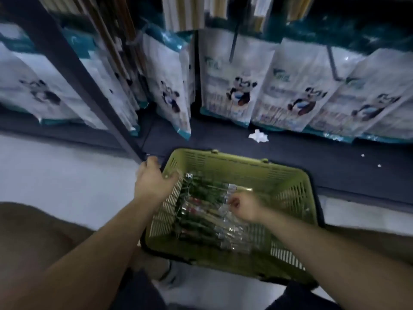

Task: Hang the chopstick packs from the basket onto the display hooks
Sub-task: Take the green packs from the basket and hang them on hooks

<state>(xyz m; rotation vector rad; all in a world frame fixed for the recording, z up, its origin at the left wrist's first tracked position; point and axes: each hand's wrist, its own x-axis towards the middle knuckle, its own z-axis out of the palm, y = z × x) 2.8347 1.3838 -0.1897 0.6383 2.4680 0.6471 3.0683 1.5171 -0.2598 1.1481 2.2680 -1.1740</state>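
Green slotted plastic basket (288,175) sits on the pale floor (55,175), just in front of a low dark shelf (312,157). Chopstick packs (207,211) lie flat in the basket bottom, piled side by side, in clear wrapping with green and red print; count not readable, frame blurred. Left hand (154,182) is at the basket's far-left corner, back of hand up, thumb over the rim; fingers point past the corner, and whether they hold the rim cannot be told. Right hand (244,206) is inside the basket over the packs, fingers curled down, pinching the clear end of one pack in the pile. Both forearms are bare and reach in from the bottom edge. White bags with a panda print (237,86) stand in a row along the shelf; a crumpled white paper scrap (258,135) lies in front of them. Dark upright post (85,86) slants down to the left of the basket. Pale long packs (185,12) hang above the bags at the top edge of view
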